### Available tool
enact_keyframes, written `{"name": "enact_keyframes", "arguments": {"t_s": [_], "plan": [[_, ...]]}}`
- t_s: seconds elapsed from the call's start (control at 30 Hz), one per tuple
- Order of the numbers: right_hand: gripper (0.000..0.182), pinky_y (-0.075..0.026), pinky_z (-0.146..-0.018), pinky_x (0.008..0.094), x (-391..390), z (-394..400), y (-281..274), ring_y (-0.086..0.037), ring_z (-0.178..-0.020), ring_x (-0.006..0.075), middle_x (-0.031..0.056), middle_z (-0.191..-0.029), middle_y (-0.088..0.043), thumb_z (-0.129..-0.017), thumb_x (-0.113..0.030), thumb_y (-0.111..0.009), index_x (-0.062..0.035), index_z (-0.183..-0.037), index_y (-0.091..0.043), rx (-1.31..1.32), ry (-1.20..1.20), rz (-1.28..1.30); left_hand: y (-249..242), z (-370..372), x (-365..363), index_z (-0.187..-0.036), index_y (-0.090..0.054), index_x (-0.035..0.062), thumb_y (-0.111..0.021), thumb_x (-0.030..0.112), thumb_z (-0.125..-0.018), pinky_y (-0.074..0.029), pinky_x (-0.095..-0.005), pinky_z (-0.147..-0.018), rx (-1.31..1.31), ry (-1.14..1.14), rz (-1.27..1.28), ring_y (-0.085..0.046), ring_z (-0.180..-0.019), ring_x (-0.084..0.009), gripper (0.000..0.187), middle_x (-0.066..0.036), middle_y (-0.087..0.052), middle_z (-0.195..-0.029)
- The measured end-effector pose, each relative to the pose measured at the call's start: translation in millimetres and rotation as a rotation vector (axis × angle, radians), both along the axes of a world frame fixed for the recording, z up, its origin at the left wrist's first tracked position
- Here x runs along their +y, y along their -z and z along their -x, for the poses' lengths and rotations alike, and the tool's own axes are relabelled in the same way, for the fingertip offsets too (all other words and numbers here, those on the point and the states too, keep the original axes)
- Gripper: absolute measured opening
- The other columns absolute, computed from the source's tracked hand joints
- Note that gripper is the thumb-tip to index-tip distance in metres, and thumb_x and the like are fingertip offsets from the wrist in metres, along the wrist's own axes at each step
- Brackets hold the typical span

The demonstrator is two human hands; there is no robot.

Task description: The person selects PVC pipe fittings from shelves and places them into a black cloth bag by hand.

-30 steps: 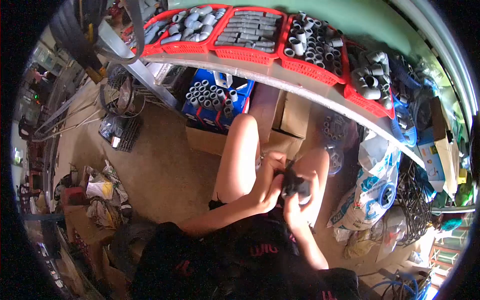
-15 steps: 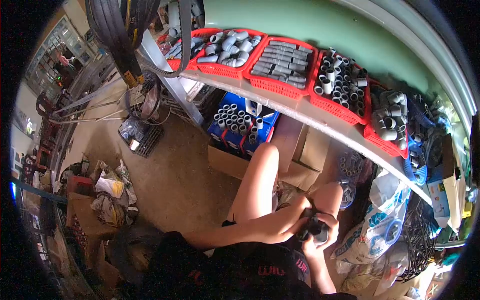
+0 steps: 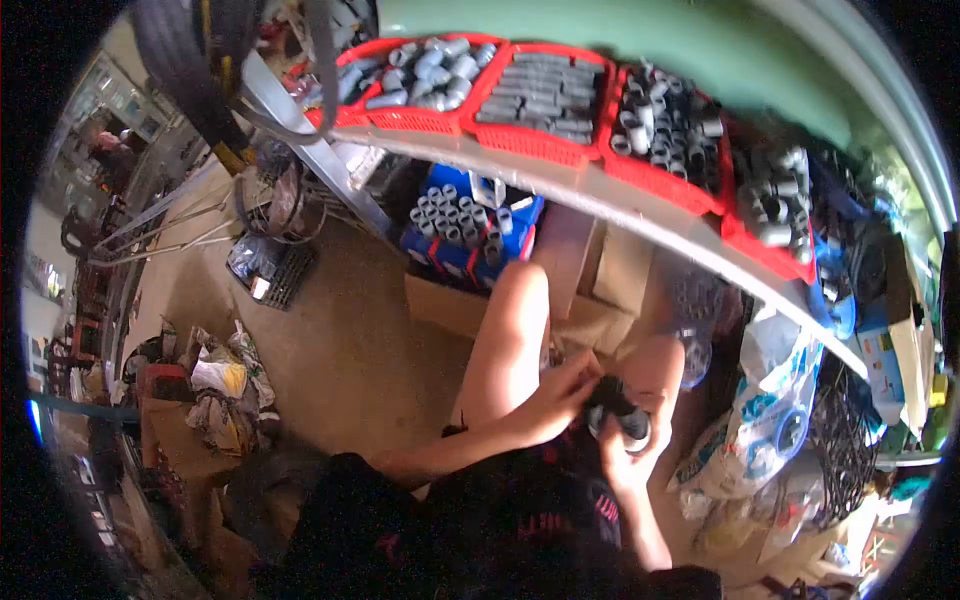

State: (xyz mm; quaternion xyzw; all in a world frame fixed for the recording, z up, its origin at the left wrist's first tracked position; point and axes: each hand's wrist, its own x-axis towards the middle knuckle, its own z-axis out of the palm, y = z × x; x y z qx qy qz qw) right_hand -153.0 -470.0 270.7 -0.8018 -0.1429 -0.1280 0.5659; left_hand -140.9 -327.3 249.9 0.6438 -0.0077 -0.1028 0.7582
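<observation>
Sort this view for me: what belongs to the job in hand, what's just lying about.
Job in hand:
dark piece, held in the right hand; left hand close by

Apparently just lying about:
white-and-blue sack
black crate
crumpled pile at left

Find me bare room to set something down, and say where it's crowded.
Widest free patch: the brown floor bordered by the black crate, rag pile, cardboard box and left thigh. On the shelf, only a narrow strip is bare in front of the red baskets. Crowded: behind that strip, and on the right, around the white sack and black tangle.
</observation>
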Motion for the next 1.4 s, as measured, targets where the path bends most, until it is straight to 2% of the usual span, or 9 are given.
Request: {"name": "enact_keyframes", "arguments": {"t_s": [0.1, 0.2, 0.23, 0.33, 0.57, 0.87, 0.93, 1.03, 1.4], "plan": [[0.031, -0.042, -0.067, 0.0344, -7.0, -10.2, -6.9, -0.051, -0.073, 0.0261, 0.0139, -0.083, -0.050, -0.062, -0.015, -0.059, -0.0033, -0.089, -0.052, -0.386, -0.106, 0.255, 10.2, 1.1, -15.0, -0.079, -0.049, 0.0081, -0.044, 0.028, -0.089, -0.039, -0.0203, -0.048, 0.045, -0.136, 0.356, -0.048, -0.056, -0.0087, 0.022, -0.001, -0.050, -0.065], [0.031, -0.042, -0.069, 0.0352, -3.7, -11.1, 21.6, -0.051, -0.077, 0.0244, 0.0131, -0.084, -0.051, -0.072, -0.021, -0.056, -0.0003, -0.094, -0.049, -0.189, 0.260, 0.096, 7.9, -5.3, -21.4, -0.093, -0.053, 0.0096, -0.043, 0.036, -0.088, -0.036, -0.0201, -0.036, 0.698, -0.400, 0.845, -0.047, -0.043, -0.0092, 0.029, -0.001, -0.051, -0.055], [0.034, -0.042, -0.073, 0.0339, -6.2, -14.5, 19.8, -0.051, -0.082, 0.0226, 0.0133, -0.089, -0.050, -0.076, -0.023, -0.053, 0.0002, -0.100, -0.046, 0.004, 0.329, -0.002, -0.5, -4.5, -6.1, -0.097, -0.050, 0.0058, -0.033, 0.037, -0.091, -0.048, -0.0255, -0.057, 0.597, -0.149, 0.812, -0.056, -0.062, -0.0163, 0.036, -0.005, -0.055, -0.071], [0.039, -0.041, -0.075, 0.0302, -9.4, -17.3, 7.2, -0.050, -0.085, 0.0192, 0.0124, -0.089, -0.051, -0.076, -0.030, -0.053, -0.0008, -0.100, -0.048, 0.323, 0.274, -0.508, 15.2, -12.7, 6.5, -0.094, -0.049, 0.0056, -0.032, 0.037, -0.092, -0.045, -0.0252, -0.053, 0.347, 0.095, 1.101, -0.049, -0.056, -0.0152, 0.036, -0.002, -0.046, -0.066], [0.044, -0.043, -0.077, 0.0351, 9.2, -9.2, -27.6, -0.051, -0.089, 0.0297, 0.0196, -0.103, -0.047, -0.066, -0.023, -0.066, 0.0002, -0.101, -0.053, -0.165, -0.119, 0.137, -26.2, -9.6, -4.0, -0.095, -0.047, 0.0058, -0.038, 0.033, -0.091, -0.040, -0.0208, -0.063, -0.043, -0.249, 0.324, -0.048, -0.071, -0.0068, 0.029, -0.001, -0.050, -0.082], [0.032, -0.038, -0.076, 0.0264, -2.4, 3.4, -6.8, -0.049, -0.085, 0.0166, 0.0097, -0.094, -0.050, -0.070, -0.003, -0.061, 0.0017, -0.101, -0.055, 0.447, -0.417, -0.524, -27.9, -13.9, 5.8, -0.098, -0.046, 0.0017, -0.032, 0.025, -0.091, -0.038, -0.0238, -0.069, -0.468, -0.103, -0.217, -0.048, -0.074, -0.0132, 0.028, -0.006, -0.049, -0.084], [0.035, -0.036, -0.080, 0.0268, -15.5, -1.7, -17.1, -0.049, -0.087, 0.0156, 0.0061, -0.092, -0.051, -0.072, -0.010, -0.061, 0.0018, -0.104, -0.056, 0.818, -0.561, -0.786, -20.1, -15.9, 3.8, -0.098, -0.045, 0.0031, -0.032, 0.041, -0.091, -0.040, -0.0261, -0.069, -0.238, -0.174, 0.023, -0.049, -0.075, -0.0149, 0.040, -0.007, -0.050, -0.084], [0.037, -0.035, -0.083, 0.0292, -27.0, 3.8, -5.2, -0.049, -0.092, 0.0178, 0.0096, -0.098, -0.055, -0.071, -0.012, -0.059, 0.0018, -0.105, -0.055, 0.614, -0.563, -0.785, -29.5, -27.0, -2.1, -0.097, -0.044, 0.0082, -0.035, 0.056, -0.084, -0.038, -0.0268, -0.058, 0.126, -0.242, 0.561, -0.048, -0.071, -0.0156, 0.051, -0.002, -0.044, -0.073], [0.054, -0.040, -0.087, 0.0381, -43.9, -2.9, -20.1, -0.045, -0.101, 0.0342, 0.0190, -0.115, -0.034, -0.060, -0.011, -0.066, -0.0030, -0.110, -0.047, -0.088, -0.144, 0.007, -32.6, -13.1, -50.3, -0.102, -0.043, 0.0093, -0.028, 0.045, -0.091, -0.043, -0.0256, -0.071, 0.087, -0.106, 0.474, -0.051, -0.079, -0.0126, 0.040, -0.004, -0.051, -0.087]]}}
